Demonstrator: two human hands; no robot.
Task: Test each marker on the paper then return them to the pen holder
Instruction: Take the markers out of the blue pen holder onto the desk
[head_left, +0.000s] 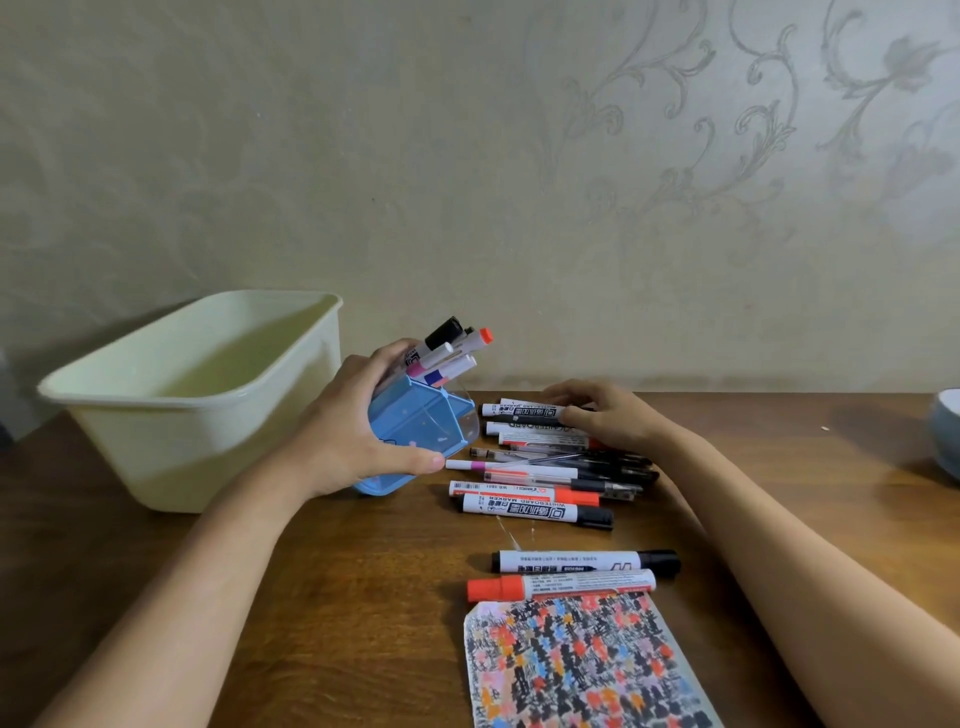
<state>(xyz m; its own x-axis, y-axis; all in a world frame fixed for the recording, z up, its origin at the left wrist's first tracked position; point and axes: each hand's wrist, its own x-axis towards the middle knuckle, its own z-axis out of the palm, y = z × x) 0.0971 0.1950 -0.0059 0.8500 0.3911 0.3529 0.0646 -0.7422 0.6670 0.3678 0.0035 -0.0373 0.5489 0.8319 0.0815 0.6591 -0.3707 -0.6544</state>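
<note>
My left hand grips the blue pen holder and tilts it to the right, with several markers sticking out of its top. My right hand rests with relaxed fingers on the far end of a pile of markers and pens lying on the wooden table. Closer to me lie a black-capped marker and a red-capped marker, side by side. Just below them is the paper, covered in many coloured scribbles.
A large cream plastic tub stands at the back left, close behind the pen holder. A pale bowl shows at the right edge. A patterned wall runs behind the table.
</note>
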